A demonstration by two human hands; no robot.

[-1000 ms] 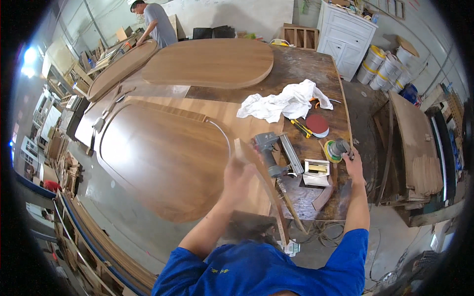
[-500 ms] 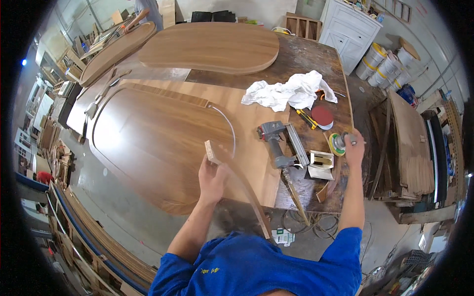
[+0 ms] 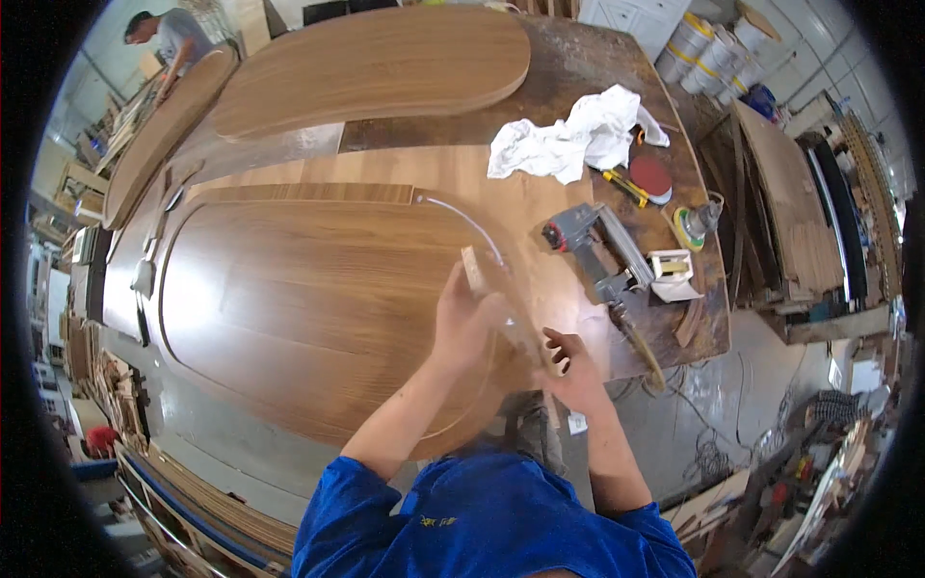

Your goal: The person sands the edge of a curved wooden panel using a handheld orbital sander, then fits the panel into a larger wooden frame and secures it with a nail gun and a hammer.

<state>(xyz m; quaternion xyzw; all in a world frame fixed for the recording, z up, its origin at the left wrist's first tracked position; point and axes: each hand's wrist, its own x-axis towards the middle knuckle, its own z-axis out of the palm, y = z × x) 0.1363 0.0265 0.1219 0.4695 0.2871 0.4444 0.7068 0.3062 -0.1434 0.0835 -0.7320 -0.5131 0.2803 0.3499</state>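
Note:
My left hand (image 3: 461,318) is closed round the upper part of a curved wooden strip (image 3: 471,268), above the right end of a large rounded wood panel (image 3: 308,289). The strip bends down toward my body, its middle smeared by motion. Close to its lower part is my right hand (image 3: 578,378), fingers bent and apart; whether they touch the strip, I cannot tell. A straight edging piece (image 3: 366,194) lies along the panel's far edge, with a pale curved line (image 3: 467,217) running on from its right end.
Right of the panel lie a nail gun (image 3: 593,250), an open small box (image 3: 674,275), a round sander (image 3: 696,226), a red sanding disc (image 3: 650,177), a yellow cutter knife (image 3: 626,188) and white cloth (image 3: 578,140). Another rounded panel (image 3: 385,67) lies behind. A person (image 3: 178,43) stands far left.
My right hand has let go of the sander and come left to beside the strip. The strip and my left hand have shifted right in the view, which has turned and dropped.

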